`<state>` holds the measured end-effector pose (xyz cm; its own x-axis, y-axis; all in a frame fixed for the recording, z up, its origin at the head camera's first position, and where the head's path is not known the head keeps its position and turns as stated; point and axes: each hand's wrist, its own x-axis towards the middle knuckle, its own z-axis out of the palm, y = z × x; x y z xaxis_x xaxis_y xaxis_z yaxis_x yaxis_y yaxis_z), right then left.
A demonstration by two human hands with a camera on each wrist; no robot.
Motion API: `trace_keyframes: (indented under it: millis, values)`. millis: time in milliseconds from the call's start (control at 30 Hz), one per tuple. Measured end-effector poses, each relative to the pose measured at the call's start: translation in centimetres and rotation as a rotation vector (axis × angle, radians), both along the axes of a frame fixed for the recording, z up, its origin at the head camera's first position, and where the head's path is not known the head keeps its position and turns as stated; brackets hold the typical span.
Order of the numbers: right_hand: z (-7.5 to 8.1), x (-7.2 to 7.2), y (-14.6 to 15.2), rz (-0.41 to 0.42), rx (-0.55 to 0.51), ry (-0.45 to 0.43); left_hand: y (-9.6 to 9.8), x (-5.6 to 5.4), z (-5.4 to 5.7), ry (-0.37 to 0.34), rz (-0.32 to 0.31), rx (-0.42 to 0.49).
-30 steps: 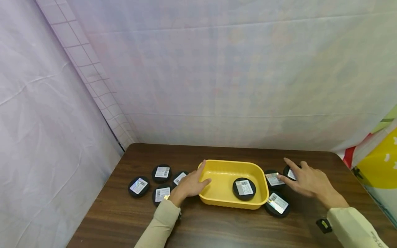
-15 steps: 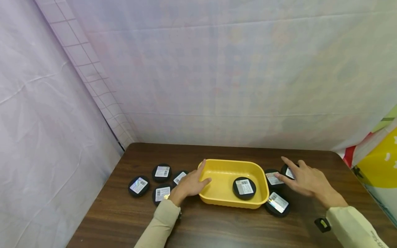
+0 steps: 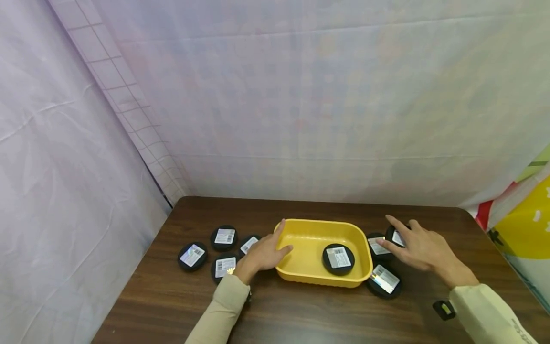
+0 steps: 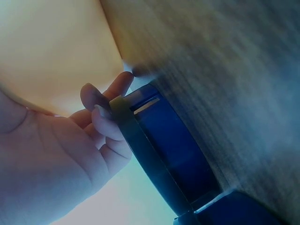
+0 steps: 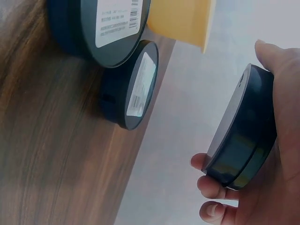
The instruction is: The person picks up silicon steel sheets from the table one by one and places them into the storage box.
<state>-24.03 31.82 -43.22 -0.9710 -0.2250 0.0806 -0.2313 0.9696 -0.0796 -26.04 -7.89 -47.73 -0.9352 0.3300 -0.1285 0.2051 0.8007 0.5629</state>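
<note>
A yellow plastic tray (image 3: 301, 260) sits mid-table with one flat, round black container (image 3: 338, 259), label up, inside it. My left hand (image 3: 263, 252) grips the tray's left end, thumb over the rim and inside, index finger along the edge. In the left wrist view, its curled fingers lie between the tray and a black container (image 4: 171, 150). To the right of the tray, my right hand (image 3: 423, 248) holds another round container (image 5: 248, 126) between thumb and fingers. In the head view that container is partly covered by the hand.
Beside the tray's right end lie two labelled black containers, a nearer one (image 3: 384, 282) and a farther one (image 3: 375, 244). Several more (image 3: 192, 256) lie left of the left hand. The brown wooden table (image 3: 318, 315) backs onto a pale curtain (image 3: 301, 119).
My right hand, with its black container, has shifted slightly left toward the tray. The left hand keeps its place on the tray.
</note>
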Motion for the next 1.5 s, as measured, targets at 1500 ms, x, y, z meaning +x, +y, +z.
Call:
trace_keyframes:
  millis: [1500]
  values:
    - [1.2, 0.5, -4.7, 0.114, 0.005, 0.068, -0.1, -0.1, -0.2, 0.008, -0.01, 0.005]
